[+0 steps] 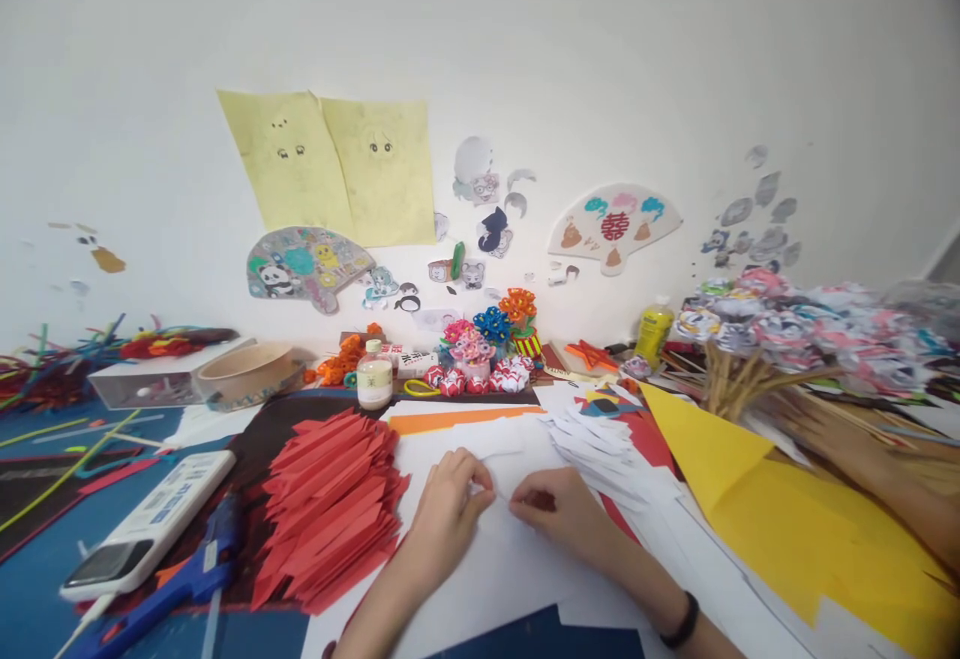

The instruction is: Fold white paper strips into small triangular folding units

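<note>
My left hand is closed in a pinch above white paper sheets. A narrow white paper strip sticks out beside its fingers and seems held there. Close by on the right, my right hand also pinches, thumb against fingertips. Whatever it holds blends into the white paper behind. A heap of folded red paper strips lies left of my left hand. Loose white paper strips are piled beyond my right hand.
At left lie a blue glue gun and a white power strip. A small jar stands behind the red strips. Yellow paper covers the right side, where another person's arm reaches in beside paper flowers.
</note>
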Demonstrator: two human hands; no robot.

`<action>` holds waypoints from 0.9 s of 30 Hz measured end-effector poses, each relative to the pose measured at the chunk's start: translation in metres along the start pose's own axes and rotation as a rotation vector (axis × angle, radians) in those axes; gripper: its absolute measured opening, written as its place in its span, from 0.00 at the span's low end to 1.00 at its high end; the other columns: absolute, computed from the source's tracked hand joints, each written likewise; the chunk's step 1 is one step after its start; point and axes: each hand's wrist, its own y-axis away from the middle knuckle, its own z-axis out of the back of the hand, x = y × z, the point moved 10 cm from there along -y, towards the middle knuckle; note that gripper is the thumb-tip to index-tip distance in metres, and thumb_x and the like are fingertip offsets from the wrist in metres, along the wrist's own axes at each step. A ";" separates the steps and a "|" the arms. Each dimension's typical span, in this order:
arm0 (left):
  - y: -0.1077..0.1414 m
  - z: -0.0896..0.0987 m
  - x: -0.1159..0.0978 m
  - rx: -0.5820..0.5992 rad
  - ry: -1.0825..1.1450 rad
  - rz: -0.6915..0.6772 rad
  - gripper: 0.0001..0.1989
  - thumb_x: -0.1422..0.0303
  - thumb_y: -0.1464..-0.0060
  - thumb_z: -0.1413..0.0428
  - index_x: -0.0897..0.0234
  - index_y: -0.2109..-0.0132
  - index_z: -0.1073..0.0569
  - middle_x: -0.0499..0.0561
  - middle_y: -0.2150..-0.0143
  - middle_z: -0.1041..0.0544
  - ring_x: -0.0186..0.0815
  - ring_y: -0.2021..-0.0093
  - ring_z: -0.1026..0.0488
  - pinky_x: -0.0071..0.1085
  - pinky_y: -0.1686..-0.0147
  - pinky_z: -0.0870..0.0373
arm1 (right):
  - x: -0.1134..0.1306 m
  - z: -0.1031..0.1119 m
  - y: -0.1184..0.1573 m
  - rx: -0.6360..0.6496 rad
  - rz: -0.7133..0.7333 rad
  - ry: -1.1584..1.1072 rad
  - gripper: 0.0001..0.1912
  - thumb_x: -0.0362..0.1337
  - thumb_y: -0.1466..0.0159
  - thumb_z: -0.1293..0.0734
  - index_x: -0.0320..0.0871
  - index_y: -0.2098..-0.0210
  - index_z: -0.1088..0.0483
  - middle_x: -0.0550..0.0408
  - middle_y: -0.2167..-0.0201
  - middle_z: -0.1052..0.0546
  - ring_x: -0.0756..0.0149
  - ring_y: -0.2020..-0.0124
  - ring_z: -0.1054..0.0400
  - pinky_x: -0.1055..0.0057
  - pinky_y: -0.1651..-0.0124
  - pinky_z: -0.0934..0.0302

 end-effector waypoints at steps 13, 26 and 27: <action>0.003 -0.022 0.025 0.039 0.172 0.161 0.10 0.67 0.46 0.48 0.64 0.74 0.35 0.43 0.78 0.35 0.31 0.74 0.37 0.25 0.71 0.42 | -0.017 -0.015 -0.006 0.066 -0.104 -0.536 0.17 0.47 0.44 0.32 0.38 0.64 0.31 0.51 0.75 0.23 0.63 0.75 0.27 0.71 0.73 0.37; 0.007 -0.020 0.034 0.120 -0.063 0.110 0.05 0.73 0.55 0.43 0.61 0.67 0.28 0.45 0.68 0.25 0.34 0.67 0.33 0.29 0.65 0.42 | -0.018 0.010 0.003 -0.074 -0.080 0.153 0.03 0.33 0.50 0.30 0.41 0.77 0.28 0.59 0.80 0.28 0.69 0.76 0.37 0.75 0.73 0.47; 0.007 -0.021 0.037 0.124 -0.045 0.126 0.04 0.72 0.54 0.43 0.61 0.67 0.28 0.45 0.68 0.24 0.34 0.68 0.33 0.28 0.67 0.42 | -0.018 0.010 0.003 -0.074 -0.073 0.167 0.03 0.33 0.50 0.30 0.41 0.77 0.29 0.59 0.80 0.28 0.69 0.76 0.37 0.75 0.73 0.46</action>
